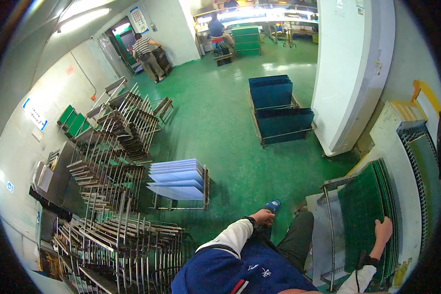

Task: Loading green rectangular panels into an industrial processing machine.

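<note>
My right hand is at the right, closed on the edge of a thin green panel. That panel stands upright with several similar ones behind it, in a metal rack with comb-like slots. My left hand hangs in front of my body with its fingers curled in and nothing visible in them. Below it shows a blue shoe. To the left of that hand, pale blue-white panels stand in a wire rack on the floor.
Stacked empty metal racks fill the left side. Dark blue panels stand in racks ahead, near a tall white cabinet. A slotted conveyor-like machine is at far right. One person bends at the back left; another sits at a lit bench.
</note>
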Demonstrator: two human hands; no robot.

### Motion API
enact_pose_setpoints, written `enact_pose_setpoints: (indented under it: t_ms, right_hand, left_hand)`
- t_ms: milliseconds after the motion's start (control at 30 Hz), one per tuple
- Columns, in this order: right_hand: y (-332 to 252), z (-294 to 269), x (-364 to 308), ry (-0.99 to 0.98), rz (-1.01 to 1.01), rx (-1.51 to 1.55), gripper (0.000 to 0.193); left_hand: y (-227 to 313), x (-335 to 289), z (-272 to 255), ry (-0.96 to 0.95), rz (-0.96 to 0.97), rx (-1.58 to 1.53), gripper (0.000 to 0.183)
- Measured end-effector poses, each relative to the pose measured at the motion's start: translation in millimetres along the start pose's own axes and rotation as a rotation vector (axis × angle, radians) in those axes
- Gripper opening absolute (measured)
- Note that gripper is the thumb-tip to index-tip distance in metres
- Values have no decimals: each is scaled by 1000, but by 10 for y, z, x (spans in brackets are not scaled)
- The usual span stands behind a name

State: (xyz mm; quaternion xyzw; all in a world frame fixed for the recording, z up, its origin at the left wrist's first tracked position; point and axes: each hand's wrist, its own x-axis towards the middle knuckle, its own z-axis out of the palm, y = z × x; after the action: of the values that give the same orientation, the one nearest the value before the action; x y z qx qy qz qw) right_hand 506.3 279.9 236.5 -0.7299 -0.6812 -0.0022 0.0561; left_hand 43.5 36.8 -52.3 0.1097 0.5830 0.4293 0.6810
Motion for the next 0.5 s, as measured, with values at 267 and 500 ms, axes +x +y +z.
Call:
enact_pose_setpoints:
  t_ms: [267,500]
  right_hand:
    - [-78,-61,-102,26,-6,-3,48]
    - [-87,-71,-93,27,-37,9,48]
  left_hand:
    - [48,-62,23,-9,23,53,18]
    - [70,-108,24,3,59,3,18]
